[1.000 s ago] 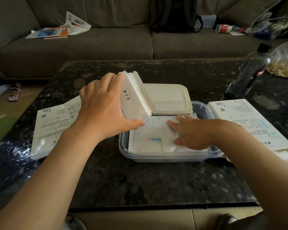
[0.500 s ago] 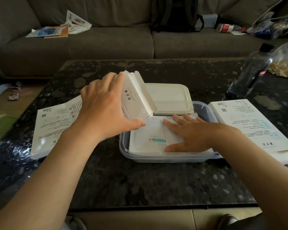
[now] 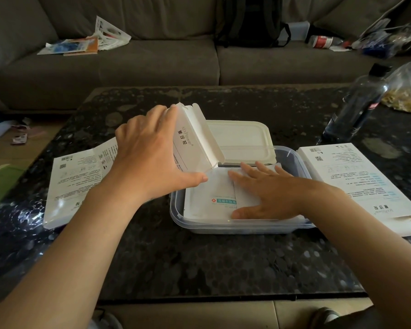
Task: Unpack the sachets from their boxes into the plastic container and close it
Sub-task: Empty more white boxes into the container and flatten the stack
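The left hand (image 3: 152,157) is clamped on a white box (image 3: 192,141), fingers curled over its upper edge and thumb stretched along its lower edge. The box is held tilted over the left rear part of the plastic container (image 3: 223,227), with its flap folded open and the opened end pointing down into the container. Whether anything is left inside the box cannot be seen.

The right hand (image 3: 268,193) grips nothing. Its fingers are straight and spread, and it lies palm down on the sachets (image 3: 209,198) in the right half of the container, just beside the box's lower corner. The thumb runs along the near edge of the pile, close to the container's front wall.

The sachets are flat white packets that lie overlapping in the container and cover most of its floor. One shows a small teal and red label near the front. How many there are cannot be told.

The container's white lid (image 3: 242,141) is off and lies flat behind it, its near edge at the container's rear rim.

A second box (image 3: 76,181) lies flat to the left of the container, partly behind the left forearm, and a third box (image 3: 356,184) lies flat just to its right. Both have their printed faces up. Behind the container and to the right stand a dark bottle (image 3: 356,108) and a clear bag (image 3: 408,91). All of this rests on a dark speckled table (image 3: 199,262), and a grey sofa (image 3: 128,62) runs beyond the container.
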Demonstrator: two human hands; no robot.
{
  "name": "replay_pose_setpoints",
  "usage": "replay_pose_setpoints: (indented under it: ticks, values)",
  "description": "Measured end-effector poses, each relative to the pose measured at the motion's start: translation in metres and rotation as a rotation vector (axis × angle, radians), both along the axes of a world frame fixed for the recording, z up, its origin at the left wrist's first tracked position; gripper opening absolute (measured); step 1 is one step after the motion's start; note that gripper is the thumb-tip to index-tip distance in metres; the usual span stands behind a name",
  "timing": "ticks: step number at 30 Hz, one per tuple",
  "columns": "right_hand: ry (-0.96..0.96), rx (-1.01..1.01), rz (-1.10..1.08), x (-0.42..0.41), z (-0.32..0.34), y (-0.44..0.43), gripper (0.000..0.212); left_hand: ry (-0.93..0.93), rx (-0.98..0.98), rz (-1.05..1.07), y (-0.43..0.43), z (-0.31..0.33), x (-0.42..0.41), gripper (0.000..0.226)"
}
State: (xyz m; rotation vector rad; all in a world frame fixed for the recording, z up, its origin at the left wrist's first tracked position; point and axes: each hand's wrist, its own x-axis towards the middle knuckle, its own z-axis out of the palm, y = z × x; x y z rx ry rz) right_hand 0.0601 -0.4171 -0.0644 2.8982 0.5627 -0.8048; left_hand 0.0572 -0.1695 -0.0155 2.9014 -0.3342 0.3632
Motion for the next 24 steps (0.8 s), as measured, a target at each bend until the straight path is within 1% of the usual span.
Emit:
replay_pose_setpoints:
  ticks: [3,9,12,14,18,21,24]
  values:
    - [0.033,-0.007,0.011,0.002,-0.002,-0.002,0.107,-0.001,-0.003,0.000,0.001,0.000,0.000,0.132]
    - [0.070,-0.033,-0.013,0.005,-0.001,-0.006,0.113,-0.001,-0.005,-0.005,0.003,-0.001,0.000,0.132]
    - [0.059,-0.003,-0.025,0.004,0.003,-0.005,0.109,-0.006,0.002,-0.009,0.002,-0.001,0.000,0.133]
    - [0.023,0.065,-0.020,0.004,0.006,-0.001,0.106,-0.011,0.002,-0.011,0.002,-0.001,0.001,0.132]
    - [-0.018,0.175,0.072,0.006,0.000,0.014,0.096,-0.007,0.001,-0.011,0.002,-0.001,0.001,0.133]
    - [-0.042,0.160,0.146,0.010,-0.010,0.022,0.090,0.004,-0.003,-0.010,0.003,-0.001,0.001,0.135]
    - [-0.037,0.130,0.157,0.012,-0.012,0.024,0.089,0.010,0.001,-0.008,0.004,-0.001,0.001,0.135]
